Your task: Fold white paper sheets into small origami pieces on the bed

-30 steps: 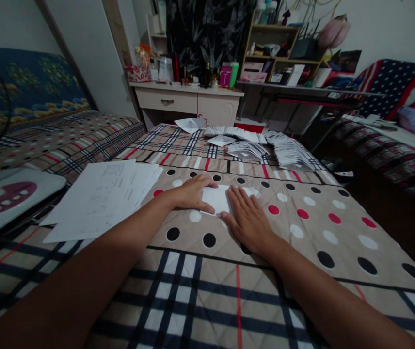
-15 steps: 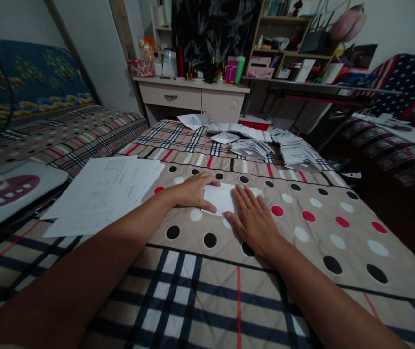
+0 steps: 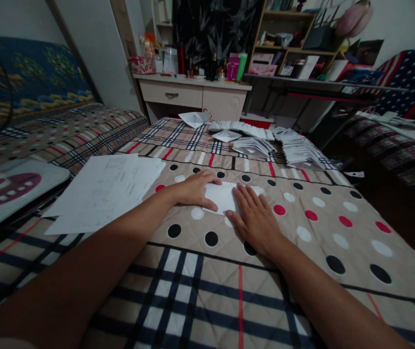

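A small folded white paper lies flat on the dotted bedspread in front of me. My left hand rests at the paper's left end, its thumb and fingers spread apart along that edge. Across the right part of the paper lies my right hand, palm down with the fingers stretched out, covering some of it. A corner of the paper shows beyond the right fingertips. To the left, a stack of printed paper sheets is spread on the bed, partly behind my left forearm.
Toward the far end of the bed stand rows of folded papers, a smaller pile and loose folded pieces. A white fan base is at the left. Behind the bed are a dresser and a shelf.
The view has shifted very slightly. Both hands keep their places on the paper.
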The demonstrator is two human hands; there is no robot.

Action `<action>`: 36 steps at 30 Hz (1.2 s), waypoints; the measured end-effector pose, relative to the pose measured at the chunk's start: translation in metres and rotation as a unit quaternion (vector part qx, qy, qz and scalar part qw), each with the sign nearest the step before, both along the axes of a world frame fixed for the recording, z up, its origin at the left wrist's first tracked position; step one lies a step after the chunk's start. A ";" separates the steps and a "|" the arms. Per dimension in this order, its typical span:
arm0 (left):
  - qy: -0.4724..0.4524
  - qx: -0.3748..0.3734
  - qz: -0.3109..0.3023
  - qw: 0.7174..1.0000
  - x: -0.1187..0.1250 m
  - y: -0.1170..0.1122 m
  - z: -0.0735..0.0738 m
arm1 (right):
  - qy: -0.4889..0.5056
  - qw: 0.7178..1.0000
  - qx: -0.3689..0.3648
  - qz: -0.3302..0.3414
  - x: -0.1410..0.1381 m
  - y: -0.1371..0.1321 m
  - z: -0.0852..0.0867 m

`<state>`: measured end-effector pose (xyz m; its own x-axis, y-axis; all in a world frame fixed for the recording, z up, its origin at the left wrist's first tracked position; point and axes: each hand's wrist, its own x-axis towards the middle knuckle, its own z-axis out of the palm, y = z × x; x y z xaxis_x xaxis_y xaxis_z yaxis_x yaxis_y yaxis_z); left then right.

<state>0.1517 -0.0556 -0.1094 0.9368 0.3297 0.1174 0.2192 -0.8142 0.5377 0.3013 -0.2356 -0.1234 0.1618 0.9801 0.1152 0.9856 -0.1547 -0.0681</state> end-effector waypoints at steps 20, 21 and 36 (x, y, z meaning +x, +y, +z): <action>0.001 0.007 -0.010 1.000 0.002 0.003 -0.001 | 0.008 1.000 0.000 0.000 0.000 -0.001 0.001; 0.000 0.007 -0.010 1.000 0.002 0.003 -0.002 | 0.005 1.000 -0.005 -0.001 0.000 0.000 0.001; 0.014 -0.018 -0.009 1.000 0.002 0.004 -0.001 | -0.001 1.000 -0.011 -0.011 -0.002 0.001 0.002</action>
<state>0.1532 -0.0519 -0.1100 0.9453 0.3163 0.0791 0.2200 -0.7980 0.5611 0.2989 -0.2348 -0.1211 0.1839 0.9784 0.0942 0.9820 -0.1786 -0.0618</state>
